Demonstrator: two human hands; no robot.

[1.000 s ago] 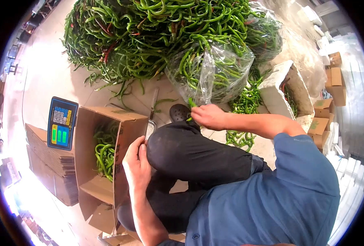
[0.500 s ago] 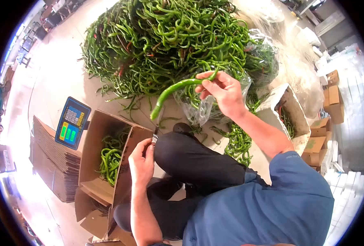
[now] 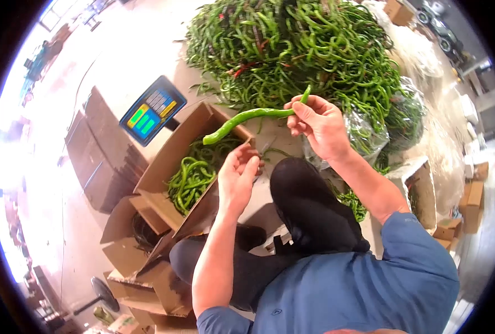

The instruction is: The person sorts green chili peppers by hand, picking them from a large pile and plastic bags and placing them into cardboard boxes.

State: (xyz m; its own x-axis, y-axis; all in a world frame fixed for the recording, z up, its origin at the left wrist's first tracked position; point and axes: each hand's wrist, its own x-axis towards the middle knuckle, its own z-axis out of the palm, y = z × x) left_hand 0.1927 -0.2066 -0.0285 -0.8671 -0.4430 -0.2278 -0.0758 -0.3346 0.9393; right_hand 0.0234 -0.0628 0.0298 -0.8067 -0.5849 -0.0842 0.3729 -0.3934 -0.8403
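We see the right hand (image 3: 325, 128) pinching one long green pepper (image 3: 247, 116) between thumb and fingers, close to its upper end, which sticks up past the grip. The pepper is in the air, roughly level, bending down at its far end, which overlaps the open carton (image 3: 172, 151) in our view. Left hand (image 3: 237, 182): fingers loosely curled, thumb a little apart, right by the carton's near edge; we can't tell whether it touches the edge or holds anything.

Inside the carton we get a heap of loose green peppers (image 3: 189, 183). Lit scale display (image 3: 153, 111) just beyond the carton, flattened cardboard (image 3: 100, 147) on the floor beside it. Ahead we have a big pepper pile (image 3: 292, 61), mostly green, a few red, with a clear plastic bag (image 3: 373, 139) at its near right side. White box (image 3: 398, 173) by the right forearm. Bent knee in dark trousers (image 3: 314, 206) between the arms.
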